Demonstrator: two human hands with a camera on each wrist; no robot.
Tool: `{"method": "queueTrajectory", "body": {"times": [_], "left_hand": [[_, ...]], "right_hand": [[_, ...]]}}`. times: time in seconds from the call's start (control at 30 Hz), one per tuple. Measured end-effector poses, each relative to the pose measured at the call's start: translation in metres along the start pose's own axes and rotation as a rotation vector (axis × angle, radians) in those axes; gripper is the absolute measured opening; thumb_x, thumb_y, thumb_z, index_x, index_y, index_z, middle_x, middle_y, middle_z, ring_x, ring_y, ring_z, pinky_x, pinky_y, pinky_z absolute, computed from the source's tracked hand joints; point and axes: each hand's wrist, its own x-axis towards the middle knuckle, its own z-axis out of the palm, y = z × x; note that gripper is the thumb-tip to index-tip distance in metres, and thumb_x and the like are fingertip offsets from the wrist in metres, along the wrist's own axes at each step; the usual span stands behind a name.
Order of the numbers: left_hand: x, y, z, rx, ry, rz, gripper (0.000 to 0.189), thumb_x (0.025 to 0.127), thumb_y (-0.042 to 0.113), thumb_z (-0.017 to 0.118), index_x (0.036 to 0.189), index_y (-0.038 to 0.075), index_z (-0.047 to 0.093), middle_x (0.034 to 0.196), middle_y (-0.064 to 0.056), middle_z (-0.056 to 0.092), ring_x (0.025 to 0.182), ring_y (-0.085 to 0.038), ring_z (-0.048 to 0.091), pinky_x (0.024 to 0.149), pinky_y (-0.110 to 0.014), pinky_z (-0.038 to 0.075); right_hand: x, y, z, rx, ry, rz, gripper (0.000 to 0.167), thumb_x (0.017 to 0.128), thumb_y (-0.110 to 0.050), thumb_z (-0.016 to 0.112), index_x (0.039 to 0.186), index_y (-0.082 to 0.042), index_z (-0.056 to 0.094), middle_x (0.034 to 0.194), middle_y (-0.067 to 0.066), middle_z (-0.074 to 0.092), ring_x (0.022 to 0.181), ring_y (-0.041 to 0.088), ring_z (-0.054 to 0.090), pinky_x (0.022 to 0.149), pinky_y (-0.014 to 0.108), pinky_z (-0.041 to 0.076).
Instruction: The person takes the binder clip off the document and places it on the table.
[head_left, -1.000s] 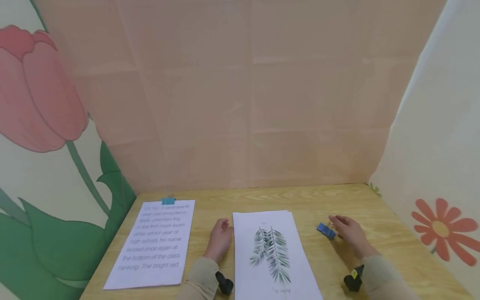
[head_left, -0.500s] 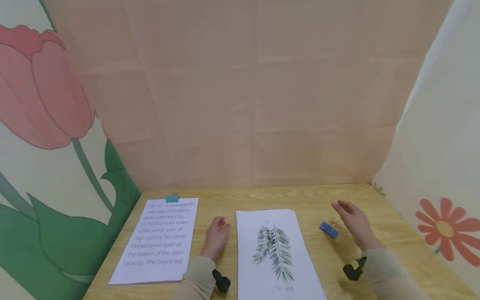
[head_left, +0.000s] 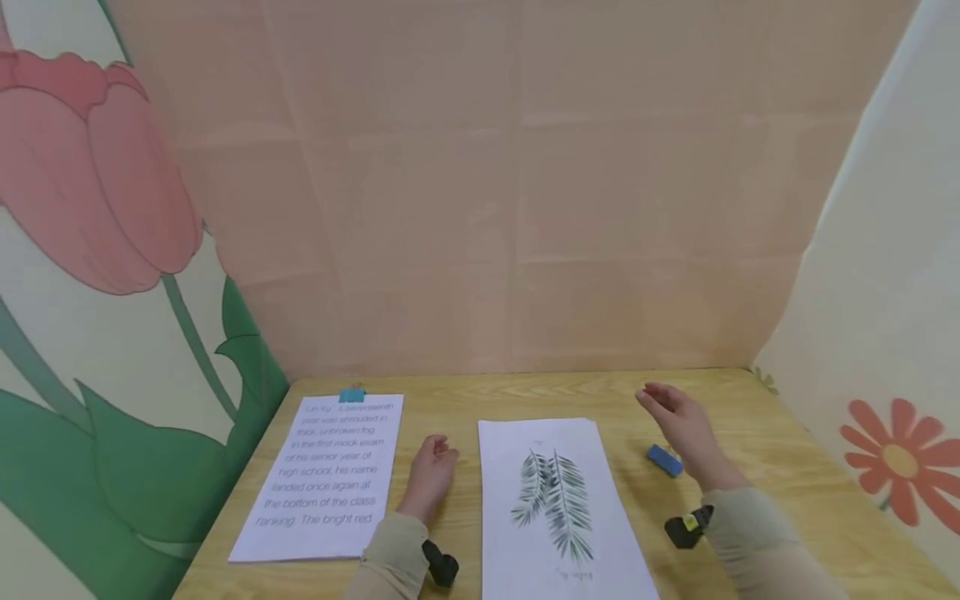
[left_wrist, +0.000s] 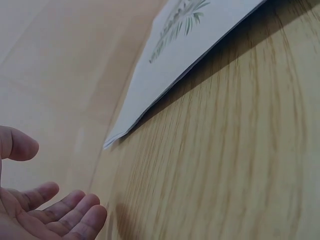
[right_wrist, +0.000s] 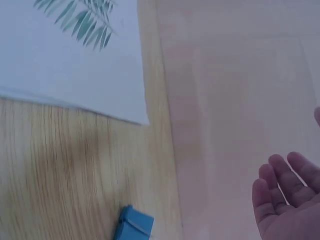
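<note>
A stack of white sheets with a green palm-leaf print lies in the middle of the wooden table. Just left of it is my left hand, holding nothing; the left wrist view shows its fingers loosely bent, apart from the paper edge. My right hand is raised above the table behind a blue binder clip, which lies to the right of the stack. In the right wrist view the fingers are spread a little with nothing in them, and the clip shows at the bottom edge.
At the left, a printed text stack carries a light blue binder clip on its top edge. Behind the table rises a pinkish sheet. Flower-painted walls stand at both sides.
My right hand has moved away from the blue binder clip, up and forward, then a little left. The left hand has drawn slightly away from the paper stack. The head view has shifted somewhat.
</note>
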Motion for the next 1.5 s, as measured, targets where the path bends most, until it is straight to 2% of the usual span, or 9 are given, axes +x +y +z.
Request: {"method": "queueTrajectory", "body": {"times": [0.13,0.37,0.6,0.73,0.9,1.07,1.23,1.37,1.5], "left_hand": [[-0.001,-0.001,-0.003,-0.004,0.006,-0.009,0.046,0.099,0.013,0.06,0.14,-0.006,0.051,0.135,-0.024,0.057,0.127,-0.044,0.053,0.106,-0.058,0.043],[-0.003,-0.002,-0.008,0.016,0.009,-0.021,0.046,0.099,0.013,0.06,0.14,-0.005,0.051,0.134,-0.023,0.057,0.126,-0.043,0.054,0.105,-0.058,0.043],[-0.005,0.004,-0.019,0.078,0.007,-0.073,0.043,0.101,0.018,0.06,0.14,0.001,0.054,0.137,-0.018,0.058,0.127,-0.038,0.055,0.105,-0.056,0.044],[-0.008,0.002,-0.029,0.119,0.015,-0.048,0.041,0.101,0.017,0.06,0.136,-0.001,0.055,0.135,-0.02,0.059,0.125,-0.038,0.057,0.105,-0.055,0.044],[-0.013,-0.004,-0.04,0.126,0.038,-0.014,0.038,0.099,0.014,0.06,0.133,-0.004,0.057,0.134,-0.022,0.06,0.126,-0.04,0.056,0.106,-0.055,0.043],[-0.017,-0.011,-0.048,0.116,0.057,0.008,0.036,0.098,0.012,0.06,0.13,-0.005,0.058,0.13,-0.022,0.062,0.125,-0.041,0.056,0.106,-0.056,0.043],[-0.022,-0.013,-0.055,0.137,0.059,0.025,0.031,0.097,0.011,0.061,0.123,-0.005,0.06,0.121,-0.019,0.065,0.118,-0.04,0.059,0.102,-0.057,0.045],[-0.025,-0.013,-0.06,0.159,0.071,-0.01,0.031,0.097,0.012,0.062,0.124,-0.004,0.061,0.12,-0.016,0.065,0.115,-0.036,0.061,0.1,-0.054,0.047],[-0.025,-0.012,-0.064,0.158,0.087,-0.056,0.032,0.098,0.013,0.062,0.126,-0.002,0.06,0.119,-0.014,0.064,0.112,-0.032,0.061,0.097,-0.052,0.048]], "right_hand": [[-0.001,-0.006,0.012,0.02,-0.039,-0.003,0.069,0.108,-0.043,0.052,0.151,0.01,0.039,0.147,0.034,0.048,0.136,0.049,0.044,0.11,0.061,0.036],[-0.005,-0.009,0.036,0.019,-0.1,-0.033,0.063,0.108,-0.034,0.055,0.148,0.012,0.04,0.143,0.034,0.051,0.133,0.049,0.048,0.109,0.06,0.038],[-0.007,-0.009,0.071,0.027,-0.173,0.012,0.054,0.106,-0.023,0.059,0.145,0.012,0.044,0.135,0.03,0.057,0.129,0.045,0.052,0.106,0.055,0.044],[-0.01,-0.013,0.092,0.011,-0.204,0.026,0.049,0.106,-0.02,0.059,0.143,0.009,0.048,0.129,0.025,0.061,0.125,0.044,0.055,0.103,0.056,0.046],[-0.013,-0.017,0.116,0.027,-0.241,0.017,0.044,0.105,-0.018,0.06,0.139,0.008,0.053,0.124,0.021,0.065,0.123,0.042,0.057,0.103,0.057,0.046],[-0.015,-0.022,0.139,0.062,-0.279,-0.008,0.042,0.103,-0.017,0.063,0.137,0.008,0.055,0.118,0.016,0.067,0.116,0.038,0.061,0.1,0.055,0.049],[-0.014,-0.03,0.158,0.04,-0.306,-0.017,0.039,0.103,-0.016,0.063,0.135,0.007,0.058,0.114,0.012,0.068,0.107,0.03,0.063,0.093,0.05,0.052],[-0.011,-0.037,0.17,0.026,-0.325,-0.018,0.04,0.103,-0.018,0.064,0.135,0.005,0.06,0.114,0.009,0.068,0.106,0.027,0.062,0.09,0.047,0.053],[-0.007,-0.044,0.181,0.032,-0.338,-0.042,0.039,0.103,-0.017,0.064,0.134,0.005,0.06,0.114,0.01,0.068,0.109,0.03,0.063,0.09,0.047,0.053]]}}
